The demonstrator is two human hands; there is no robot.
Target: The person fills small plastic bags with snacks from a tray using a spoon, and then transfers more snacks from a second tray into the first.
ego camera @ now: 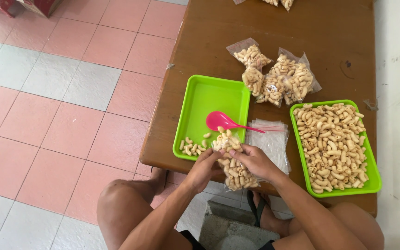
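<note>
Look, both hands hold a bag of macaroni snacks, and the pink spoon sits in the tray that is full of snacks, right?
Not quite. The pink spoon lies in the nearly empty green tray, not the full tray. The head view shows it. Both hands do hold the bag.

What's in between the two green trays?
In the head view, a stack of empty clear bags lies between the left green tray and the full green tray, with the pink spoon's handle reaching over it.

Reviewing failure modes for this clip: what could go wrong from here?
1. The bag in both hands (left, right) looks overfilled, with pieces at its mouth; some could spill.
2. It is held at the table edge, so spilled pieces may fall to the floor.
3. The pink scoop overhangs the tray rim; a bump could knock it off.
</note>
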